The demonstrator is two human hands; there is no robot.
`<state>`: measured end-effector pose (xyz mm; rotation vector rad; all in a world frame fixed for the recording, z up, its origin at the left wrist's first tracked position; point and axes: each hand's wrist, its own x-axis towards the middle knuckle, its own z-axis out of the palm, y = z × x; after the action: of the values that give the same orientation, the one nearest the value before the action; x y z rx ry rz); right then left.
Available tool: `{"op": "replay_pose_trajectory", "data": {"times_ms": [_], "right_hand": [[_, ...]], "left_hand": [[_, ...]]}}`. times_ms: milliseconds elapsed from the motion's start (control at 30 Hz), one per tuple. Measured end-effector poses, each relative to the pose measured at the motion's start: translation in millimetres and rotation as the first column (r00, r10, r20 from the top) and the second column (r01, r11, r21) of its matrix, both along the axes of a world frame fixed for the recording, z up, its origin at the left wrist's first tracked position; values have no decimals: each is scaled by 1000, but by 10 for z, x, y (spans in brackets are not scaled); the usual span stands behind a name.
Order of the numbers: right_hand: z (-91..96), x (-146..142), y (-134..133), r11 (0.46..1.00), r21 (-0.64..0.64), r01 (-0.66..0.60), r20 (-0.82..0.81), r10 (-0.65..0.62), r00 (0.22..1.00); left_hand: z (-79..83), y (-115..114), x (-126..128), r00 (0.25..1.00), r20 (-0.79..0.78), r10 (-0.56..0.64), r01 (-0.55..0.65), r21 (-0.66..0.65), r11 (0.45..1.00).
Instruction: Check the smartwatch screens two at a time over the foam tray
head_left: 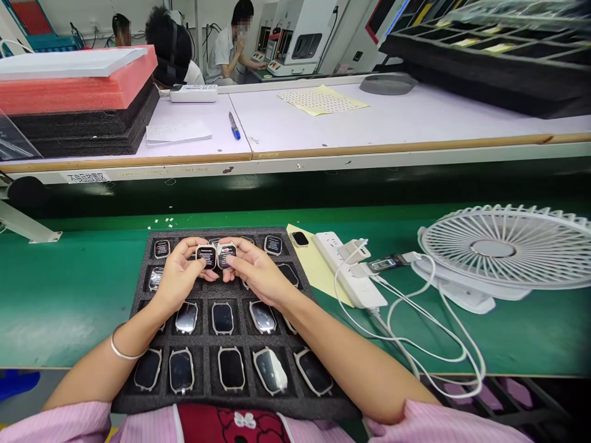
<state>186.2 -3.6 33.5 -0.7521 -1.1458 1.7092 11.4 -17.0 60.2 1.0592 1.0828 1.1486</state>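
Observation:
My left hand (pixel 183 271) grips a smartwatch case (pixel 206 256) with small text on its lit screen. Right beside it, my right hand (pixel 252 269) pinches a second watch case (pixel 226 253), also lit, with a reddish mark on the display. Both are held side by side above a black foam tray (pixel 207 341). Rows of strapless watch cases lie in the tray's compartments, such as a dark-screened one (pixel 231 369) in the front row and one with a lit screen (pixel 273 245) at the back right. My hands and forearms hide some compartments.
Right of the tray are a yellow sheet with a watch case (pixel 300 239), a white power strip (pixel 348 271), looping white cables and a white fan (pixel 494 249). A raised shelf (pixel 295 144) behind carries foam stacks, papers and a pen (pixel 234 126). People sit beyond it.

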Motion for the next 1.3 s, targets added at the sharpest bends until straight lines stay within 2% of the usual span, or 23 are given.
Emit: {"op": "replay_pose_trajectory", "data": {"times_ms": [667, 967, 1300], "right_hand": [[27, -9, -19, 999, 27, 22, -17, -22, 1000], [25, -15, -8, 992, -112, 63, -40, -68, 997], [12, 5, -20, 999, -32, 40, 0, -40, 999]], "left_hand": [[-37, -5, 4, 1000, -6, -28, 28, 49, 998], [-37, 1, -27, 998, 44, -49, 51, -50, 997], [-24, -12, -30, 996, 58, -69, 72, -38, 997]]}}
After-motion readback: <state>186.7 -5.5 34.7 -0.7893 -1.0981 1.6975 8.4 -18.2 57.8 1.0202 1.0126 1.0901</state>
